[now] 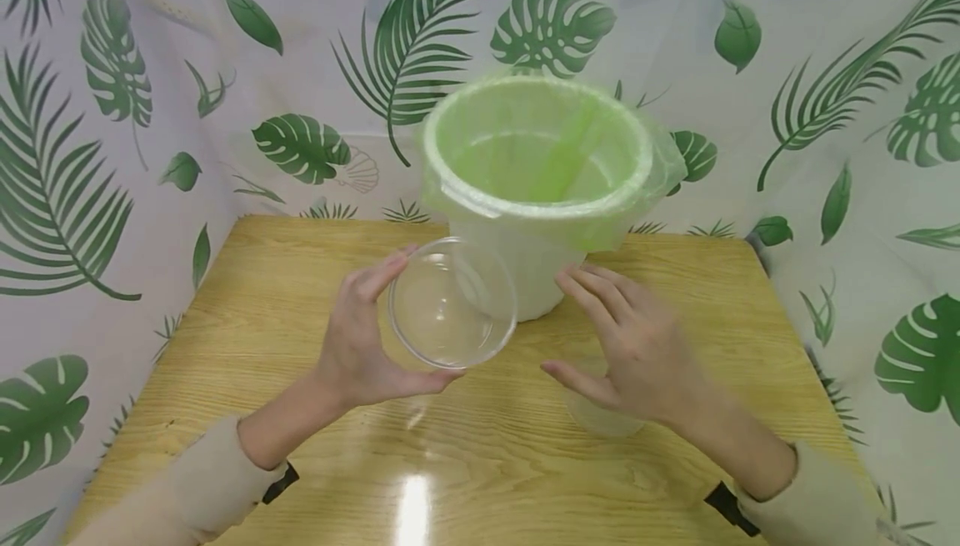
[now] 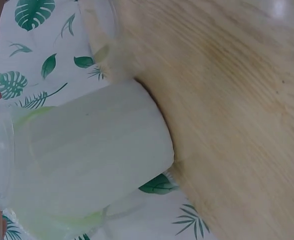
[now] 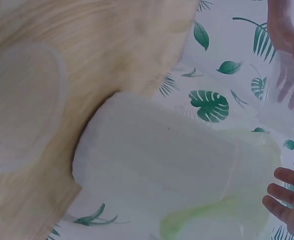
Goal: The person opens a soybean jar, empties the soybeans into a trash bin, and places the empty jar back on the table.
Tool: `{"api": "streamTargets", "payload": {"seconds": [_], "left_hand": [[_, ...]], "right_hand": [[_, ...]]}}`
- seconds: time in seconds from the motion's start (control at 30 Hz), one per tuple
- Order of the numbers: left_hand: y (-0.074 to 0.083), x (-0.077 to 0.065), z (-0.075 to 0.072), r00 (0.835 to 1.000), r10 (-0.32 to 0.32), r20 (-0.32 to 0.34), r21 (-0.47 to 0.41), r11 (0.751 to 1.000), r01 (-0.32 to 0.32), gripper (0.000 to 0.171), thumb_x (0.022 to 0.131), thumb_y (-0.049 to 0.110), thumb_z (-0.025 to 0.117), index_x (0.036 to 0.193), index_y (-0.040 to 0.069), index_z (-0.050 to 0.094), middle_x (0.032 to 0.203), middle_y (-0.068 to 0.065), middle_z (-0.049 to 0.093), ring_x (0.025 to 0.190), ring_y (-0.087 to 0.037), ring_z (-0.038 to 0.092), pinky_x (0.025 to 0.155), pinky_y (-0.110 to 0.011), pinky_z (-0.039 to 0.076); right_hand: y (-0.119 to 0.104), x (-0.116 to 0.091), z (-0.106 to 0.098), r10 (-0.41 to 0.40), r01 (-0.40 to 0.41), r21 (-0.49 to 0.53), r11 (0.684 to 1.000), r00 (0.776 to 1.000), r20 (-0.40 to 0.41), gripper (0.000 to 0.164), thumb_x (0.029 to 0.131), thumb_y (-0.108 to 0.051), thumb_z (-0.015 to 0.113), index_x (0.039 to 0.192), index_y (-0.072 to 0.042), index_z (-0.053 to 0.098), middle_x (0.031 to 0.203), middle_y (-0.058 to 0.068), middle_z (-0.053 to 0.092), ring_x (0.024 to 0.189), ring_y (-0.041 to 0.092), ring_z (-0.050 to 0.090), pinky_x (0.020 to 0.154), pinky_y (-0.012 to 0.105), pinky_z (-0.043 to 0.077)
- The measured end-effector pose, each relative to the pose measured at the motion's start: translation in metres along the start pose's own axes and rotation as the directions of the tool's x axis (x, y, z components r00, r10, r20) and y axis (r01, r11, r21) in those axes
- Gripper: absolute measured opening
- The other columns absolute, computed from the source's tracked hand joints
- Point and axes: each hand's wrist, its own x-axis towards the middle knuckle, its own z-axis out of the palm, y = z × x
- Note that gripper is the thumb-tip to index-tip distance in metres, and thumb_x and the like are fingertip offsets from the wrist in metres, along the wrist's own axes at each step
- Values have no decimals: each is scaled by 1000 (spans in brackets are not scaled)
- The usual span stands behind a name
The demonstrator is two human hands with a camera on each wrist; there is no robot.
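Note:
My left hand (image 1: 356, 350) grips a clear round plastic container (image 1: 453, 304) by its sides, thumb at the lower rim and fingers at the upper left. The container is tilted, its round opening facing the head camera, and nothing shows inside. To the right, my right hand (image 1: 637, 346) is held with fingers extended and thumb apart, holding nothing. Beneath it on the table lies a round translucent plastic piece (image 3: 24, 107) like a lid, partly hidden by the hand in the head view. Just beyond both hands stands a white bucket (image 1: 525, 275) lined with a thin green plastic bag (image 1: 465, 142).
The wood-grain table (image 1: 480, 463) carries the bucket near its back edge. A white leaf-print sheet (image 1: 300, 54) rises behind and along both sides. Some of the bag hangs over the bucket's rim, mostly on the right.

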Motion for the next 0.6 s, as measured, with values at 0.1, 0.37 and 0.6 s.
{"api": "streamTargets", "payload": {"seconds": [0.1, 0.37, 0.6], "left_hand": [[2, -11, 7, 998, -14, 58, -8, 1000, 15, 120, 52, 54, 98, 140, -10, 47, 142, -21, 64, 126, -36, 63, 99, -44, 51], [9, -36, 29, 986, -68, 155, -23, 997, 72, 133, 39, 48, 103, 144, -7, 44, 145, -21, 63, 128, -32, 63, 98, -47, 55], [13, -52, 48, 979, -57, 198, -75, 995, 73, 136, 41, 48, 104, 147, -7, 40, 147, -20, 61, 127, -31, 63, 103, -46, 55]], "right_hand": [[-4, -8, 6, 34, -35, 12, 999, 997, 73, 91, 100, -75, 44, 142, 4, 60, 133, 21, 69, 117, 38, 68, 89, 52, 63], [-9, -28, 22, 88, -101, 51, 994, 975, 205, 107, 92, -87, 41, 147, 4, 54, 137, 19, 67, 122, 37, 66, 97, 52, 62], [-12, -45, 34, 117, -139, 81, 987, 965, 234, 111, 87, -91, 46, 147, 2, 54, 132, 17, 70, 118, 34, 69, 93, 53, 63]]}}
